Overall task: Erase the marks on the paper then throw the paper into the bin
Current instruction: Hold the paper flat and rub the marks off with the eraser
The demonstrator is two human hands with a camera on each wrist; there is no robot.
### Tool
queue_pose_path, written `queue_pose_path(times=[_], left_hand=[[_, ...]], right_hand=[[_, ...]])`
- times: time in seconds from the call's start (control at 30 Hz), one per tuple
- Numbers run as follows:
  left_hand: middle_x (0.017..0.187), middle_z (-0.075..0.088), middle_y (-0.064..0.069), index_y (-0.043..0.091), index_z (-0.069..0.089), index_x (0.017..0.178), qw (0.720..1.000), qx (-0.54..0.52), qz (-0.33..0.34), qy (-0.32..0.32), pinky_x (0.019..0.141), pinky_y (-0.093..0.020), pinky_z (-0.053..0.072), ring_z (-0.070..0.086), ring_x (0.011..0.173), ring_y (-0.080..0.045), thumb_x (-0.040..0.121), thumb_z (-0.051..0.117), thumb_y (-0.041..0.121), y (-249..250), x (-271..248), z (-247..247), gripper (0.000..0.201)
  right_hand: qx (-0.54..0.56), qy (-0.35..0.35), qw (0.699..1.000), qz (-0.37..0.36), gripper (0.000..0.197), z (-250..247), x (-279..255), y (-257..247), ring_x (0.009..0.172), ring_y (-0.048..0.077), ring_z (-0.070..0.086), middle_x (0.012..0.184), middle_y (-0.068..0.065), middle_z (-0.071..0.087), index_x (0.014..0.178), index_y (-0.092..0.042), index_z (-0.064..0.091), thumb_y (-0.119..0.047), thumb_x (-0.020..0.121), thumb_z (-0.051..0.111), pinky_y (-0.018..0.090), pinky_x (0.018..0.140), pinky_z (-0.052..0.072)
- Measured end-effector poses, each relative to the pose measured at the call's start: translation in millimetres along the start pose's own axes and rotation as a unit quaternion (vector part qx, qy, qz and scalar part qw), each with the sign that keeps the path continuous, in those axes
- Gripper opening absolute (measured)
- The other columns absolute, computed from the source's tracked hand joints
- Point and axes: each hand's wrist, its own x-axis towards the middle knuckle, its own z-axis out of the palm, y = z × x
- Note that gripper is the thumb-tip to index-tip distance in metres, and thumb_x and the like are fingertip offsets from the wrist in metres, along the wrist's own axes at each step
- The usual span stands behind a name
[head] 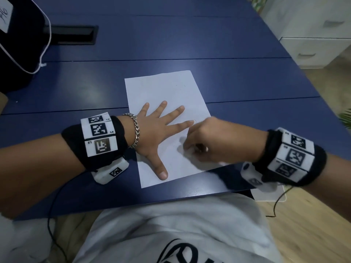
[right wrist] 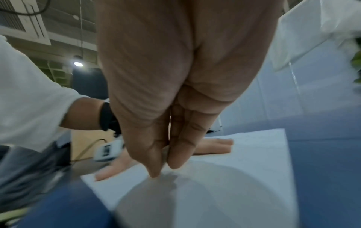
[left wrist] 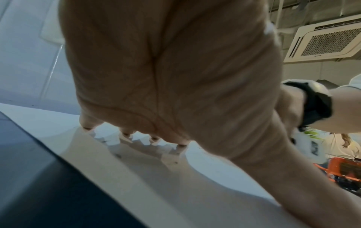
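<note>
A white sheet of paper (head: 167, 88) lies on the blue table (head: 247, 82), close to its near edge. My left hand (head: 157, 130) presses flat on the sheet's left half with its fingers spread. My right hand (head: 191, 147) is blurred and bears down on the sheet's lower right part. In the right wrist view its thumb and fingers (right wrist: 181, 154) pinch a small pale eraser (right wrist: 165, 152), mostly hidden between them, with the tips on the paper (right wrist: 234, 169). A few faint marks (head: 180, 85) show near the sheet's top. No bin is in view.
A black bag (head: 19, 44) with a white cord sits at the table's far left, beside a dark cable slot (head: 74, 35). White drawers (head: 313, 35) stand beyond the table's right side. Wooden floor (head: 303, 224) lies to the right of my lap.
</note>
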Motion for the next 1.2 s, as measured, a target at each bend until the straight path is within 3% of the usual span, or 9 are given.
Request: queue_pose_path(times=[0.13,0.27,0.37,0.5,0.67,0.77,0.97,1.1,1.2], left_hand=[[0.16,-0.049,0.012,0.053,-0.035,0.152,1.0,0.008,0.002,0.002,0.119,-0.077,-0.008,-0.036,0.152,-0.041,0.035,0.07,0.103,0.0,-0.1,-0.1,0.164],[0.161,-0.048,0.013,0.058,-0.038,0.147,1.0,0.002,-0.004,0.003,0.118,-0.077,-0.008,-0.036,0.152,-0.04,0.036,0.073,0.1,2.3,-2.0,-1.9,0.162],[0.161,-0.048,0.013,0.058,-0.039,0.146,1.0,0.006,0.0,0.002,0.119,-0.076,-0.009,-0.036,0.152,-0.039,0.037,0.072,0.101,1.8,-1.9,-2.8,0.162],[0.161,-0.048,0.012,0.056,-0.041,0.146,1.0,0.013,0.004,0.011,0.12,-0.075,-0.01,-0.037,0.152,-0.038,0.039,0.069,0.103,-0.5,-3.7,0.0,0.16],[0.163,-0.046,0.007,0.062,-0.033,0.148,0.999,-0.025,0.032,0.024,0.121,-0.068,-0.017,-0.038,0.152,-0.036,0.057,0.061,0.101,-6.3,-6.1,-8.3,0.137],[0.165,-0.041,0.011,0.068,-0.024,0.149,0.997,-0.044,0.052,0.031,0.121,-0.069,-0.016,-0.033,0.154,-0.038,0.068,0.063,0.094,-10.4,-1.4,-20.0,0.123],[0.164,-0.044,0.011,0.073,-0.025,0.144,0.999,-0.012,0.032,-0.009,0.117,-0.078,-0.009,-0.034,0.152,-0.045,0.061,0.07,0.094,-6.4,11.8,-23.8,0.129],[0.164,-0.043,0.011,0.079,-0.029,0.136,1.0,-0.005,0.025,-0.009,0.116,-0.081,-0.006,-0.032,0.153,-0.046,0.056,0.072,0.095,-4.5,13.3,-25.0,0.13],[0.164,-0.043,0.012,0.077,-0.031,0.137,1.0,-0.001,0.017,-0.007,0.117,-0.079,-0.008,-0.032,0.153,-0.045,0.056,0.071,0.096,-5.1,13.8,-23.4,0.132]], right_hand=[[-0.025,0.068,0.997,0.024,0.02,-3.0,5.1,8.7,0.067,0.022,0.059,0.078,-0.001,0.063,0.081,-0.017,0.07,-0.019,0.086,0.051,0.042,0.066,0.053],[0.013,0.002,1.0,-0.01,0.017,6.0,-6.5,-21.1,0.073,0.018,0.059,0.088,-0.002,0.067,0.094,-0.02,0.076,-0.02,0.092,0.058,0.031,0.068,0.051],[-0.005,0.049,0.999,0.018,0.018,-4.9,-6.2,-1.1,0.075,0.019,0.064,0.086,-0.002,0.07,0.097,-0.018,0.076,-0.018,0.09,0.06,0.034,0.073,0.055],[0.05,0.089,0.991,0.086,0.026,-8.5,-23.5,17.6,0.079,0.004,0.067,0.092,-0.014,0.076,0.119,-0.031,0.075,-0.023,0.095,0.071,0.015,0.076,0.051],[0.033,0.093,0.989,0.113,0.014,7.3,-30.7,15.5,0.078,0.011,0.061,0.099,-0.007,0.069,0.104,-0.024,0.078,-0.021,0.097,0.066,0.03,0.079,0.054],[0.007,0.075,0.991,0.109,0.014,2.0,-29.7,19.0,0.08,0.013,0.061,0.094,-0.008,0.067,0.1,-0.025,0.076,-0.021,0.096,0.063,0.034,0.077,0.055],[-0.002,0.041,0.997,0.067,0.015,-5.9,-10.9,15.6,0.077,0.016,0.066,0.085,-0.005,0.073,0.099,-0.024,0.078,-0.02,0.093,0.064,0.036,0.074,0.056],[-0.011,0.066,0.996,0.056,0.012,-0.9,1.0,14.2,0.07,0.022,0.06,0.079,-0.001,0.063,0.087,-0.017,0.071,-0.01,0.091,0.061,0.04,0.068,0.053],[0.014,0.032,0.999,0.029,0.013,4.6,-6.5,4.8,0.068,0.021,0.056,0.079,-0.004,0.058,0.08,-0.018,0.066,-0.013,0.09,0.06,0.04,0.064,0.051]])
